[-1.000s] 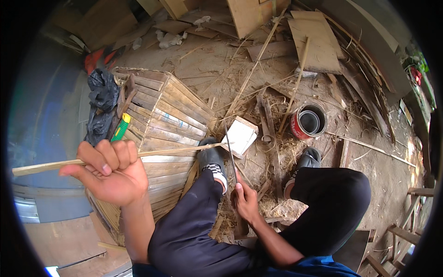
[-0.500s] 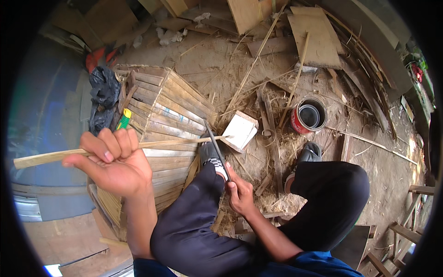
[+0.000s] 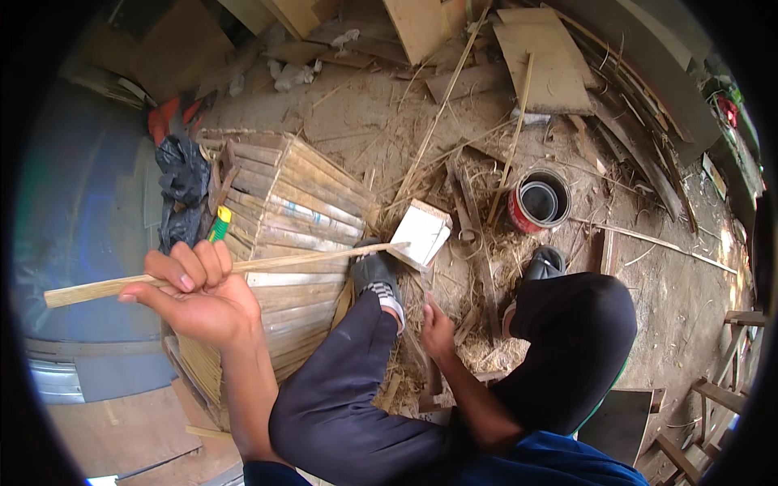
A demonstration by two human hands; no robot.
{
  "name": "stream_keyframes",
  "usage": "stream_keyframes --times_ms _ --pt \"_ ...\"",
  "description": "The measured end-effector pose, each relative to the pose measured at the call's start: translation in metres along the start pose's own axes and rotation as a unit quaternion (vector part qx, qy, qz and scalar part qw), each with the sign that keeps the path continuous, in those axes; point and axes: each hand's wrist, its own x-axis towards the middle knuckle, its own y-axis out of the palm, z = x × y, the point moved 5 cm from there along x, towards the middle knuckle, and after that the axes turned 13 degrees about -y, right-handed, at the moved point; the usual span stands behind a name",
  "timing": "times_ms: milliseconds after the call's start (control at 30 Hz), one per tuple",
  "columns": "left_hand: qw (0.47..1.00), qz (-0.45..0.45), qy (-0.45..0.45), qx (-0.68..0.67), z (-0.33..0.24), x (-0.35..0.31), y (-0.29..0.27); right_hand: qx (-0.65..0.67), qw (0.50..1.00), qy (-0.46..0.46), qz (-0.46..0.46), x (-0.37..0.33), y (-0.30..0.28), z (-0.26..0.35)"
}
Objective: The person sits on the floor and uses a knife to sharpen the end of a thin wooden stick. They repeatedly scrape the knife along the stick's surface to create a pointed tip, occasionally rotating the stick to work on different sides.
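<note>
My left hand (image 3: pixel 203 296) is closed around a long, pale wooden strip (image 3: pixel 324 256), with the thumb stretched along it. One end of the strip sticks out to the left. Its thinner end reaches over a white-topped wooden block (image 3: pixel 419 230) on the ground between my feet; I cannot tell whether they touch. Lower right of that block, my right hand (image 3: pixel 438 330) is closed on a narrow blade (image 3: pixel 424 281), seen nearly end-on and blurred. The blade's tip lies just below the block, apart from the strip.
Beside my left leg stands a slatted wooden piece (image 3: pixel 312 198), with a green-and-yellow handle (image 3: pixel 219 224) and a black plastic bag (image 3: pixel 180 174) at its left. A red can (image 3: pixel 539 201) stands ahead of my right foot. Boards (image 3: pixel 543 65) and shavings lie around.
My right hand has drawn the blade off the strip, moving down and right toward me. The left hand still grips the strip and has shifted only slightly.
</note>
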Motion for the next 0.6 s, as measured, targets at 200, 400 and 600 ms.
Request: stream_keyframes --times_ms 200,400,600 --pt "1.000 -0.028 0.008 0.002 0.000 -0.002 -0.003 0.146 0.972 -0.184 -0.019 0.007 0.003 0.018" --pt "1.000 -0.024 0.008 0.003 0.000 0.003 -0.003 0.012 0.999 0.015 0.025 0.008 0.008 -0.004" --pt "0.998 -0.061 0.017 0.009 0.001 0.002 -0.010 0.171 0.979 -0.107 0.025 0.005 0.019 0.023"
